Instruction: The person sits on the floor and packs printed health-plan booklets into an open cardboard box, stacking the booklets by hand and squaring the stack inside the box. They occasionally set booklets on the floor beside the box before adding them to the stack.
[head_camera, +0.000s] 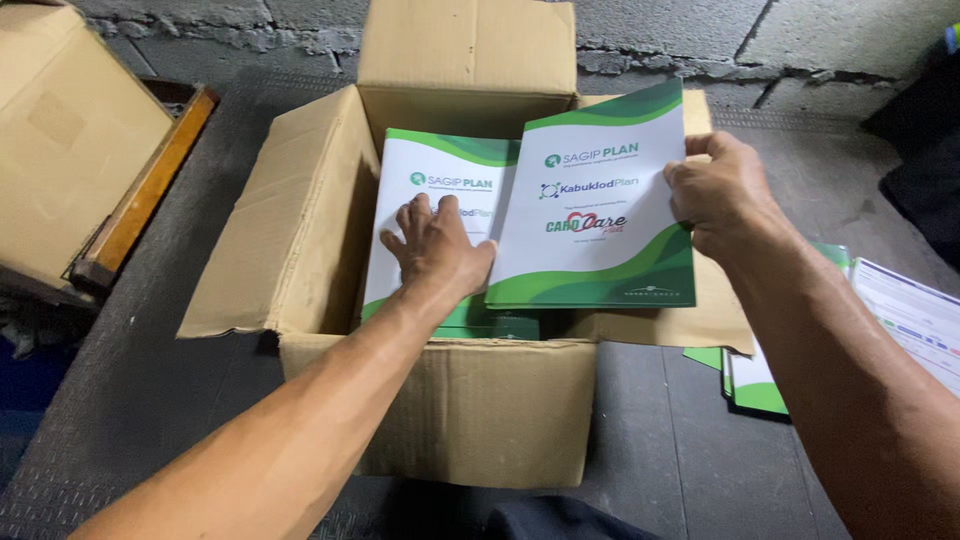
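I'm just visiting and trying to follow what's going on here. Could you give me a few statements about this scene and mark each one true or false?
1. The left hand lies flat on a white and green folder inside the cardboard box. True.
2. The right hand holds a red folder. False: its folder is white and green, gripped at the right edge.
3. The box flaps are taped shut. False: the box is open, flaps folded outward.
4. More white and green folders lie on the dark surface to the right of the box. True.
5. Both hands wear gloves. False: they are bare.
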